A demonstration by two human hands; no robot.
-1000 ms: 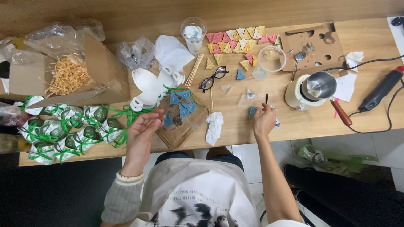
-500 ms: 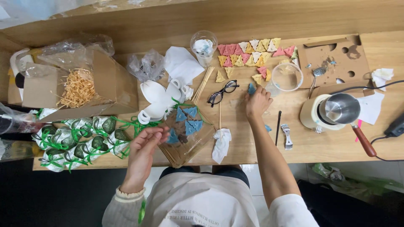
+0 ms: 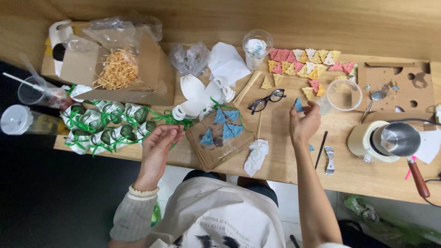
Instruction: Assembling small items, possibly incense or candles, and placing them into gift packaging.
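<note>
Right hand (image 3: pixel 304 123) pinches a small blue triangle (image 3: pixel 298 105) in closed fingers above the wooden surface (image 3: pixel 285 156), left hand (image 3: pixel 158 147) hovers loosely open and empty by the green ribbons (image 3: pixel 161 118), so a light grip looks best.

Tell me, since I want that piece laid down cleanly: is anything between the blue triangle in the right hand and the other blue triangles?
The black glasses and a wooden stick lie between the right hand, holding the blue triangle, and the blue triangles.
</note>
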